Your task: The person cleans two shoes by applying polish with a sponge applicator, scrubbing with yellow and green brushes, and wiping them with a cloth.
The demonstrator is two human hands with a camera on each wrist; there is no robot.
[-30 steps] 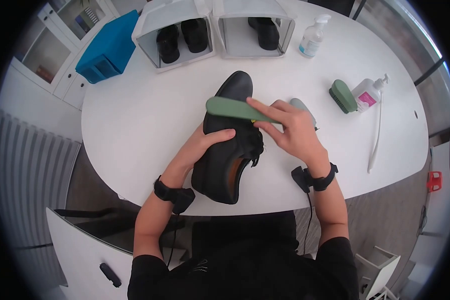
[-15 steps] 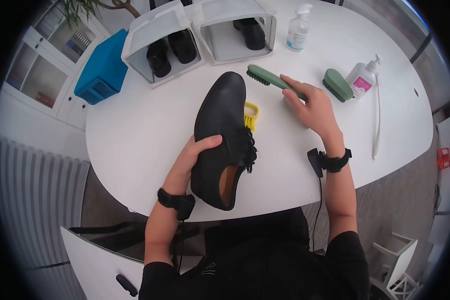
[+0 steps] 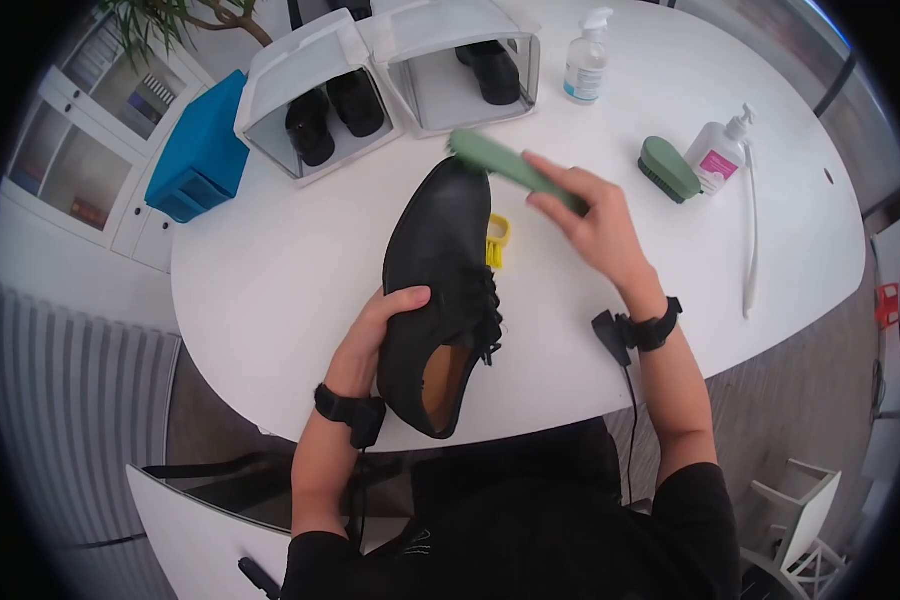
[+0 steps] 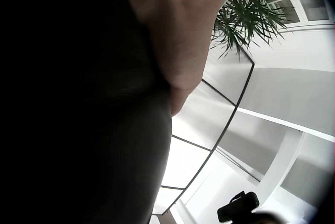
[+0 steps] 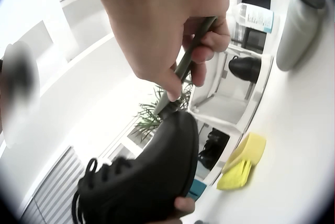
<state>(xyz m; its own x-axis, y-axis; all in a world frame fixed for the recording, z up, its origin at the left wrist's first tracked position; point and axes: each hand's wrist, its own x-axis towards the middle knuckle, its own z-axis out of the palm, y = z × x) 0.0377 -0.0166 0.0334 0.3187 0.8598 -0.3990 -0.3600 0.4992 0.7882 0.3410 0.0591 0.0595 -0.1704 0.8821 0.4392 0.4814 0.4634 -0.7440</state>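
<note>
A black lace-up shoe [image 3: 438, 225] with a tan lining is tilted over the near side of the white table, toe pointing away. My left hand [image 3: 378, 318] grips it from the left, thumb across its side and the other fingers hidden underneath. My right hand [image 3: 600, 228] holds a green long-handled brush [image 3: 515, 170] by its handle. In the right wrist view the dark bristles [image 5: 170, 108] are right at the shoe's toe [image 5: 180, 124]. Beyond the laces lies a small yellow brush [image 3: 497, 240], partly covered by the shoe. The left wrist view is mostly dark.
Two clear-fronted boxes [image 3: 320, 170] with black shoes stand at the back, beside a blue case [image 3: 198, 150]. Rightward are a clear pump bottle [image 3: 585, 62], a green oval brush [image 3: 668, 168], a white pump bottle [image 3: 720, 150] and a thin white stick [image 3: 751, 245]. A grey bottle [image 5: 299, 30] shows in the right wrist view.
The green brush went from over the shoe's middle out to the right of the toe, then back left onto the toe end. The left hand keeps its hold while the shoe tilts slightly.
</note>
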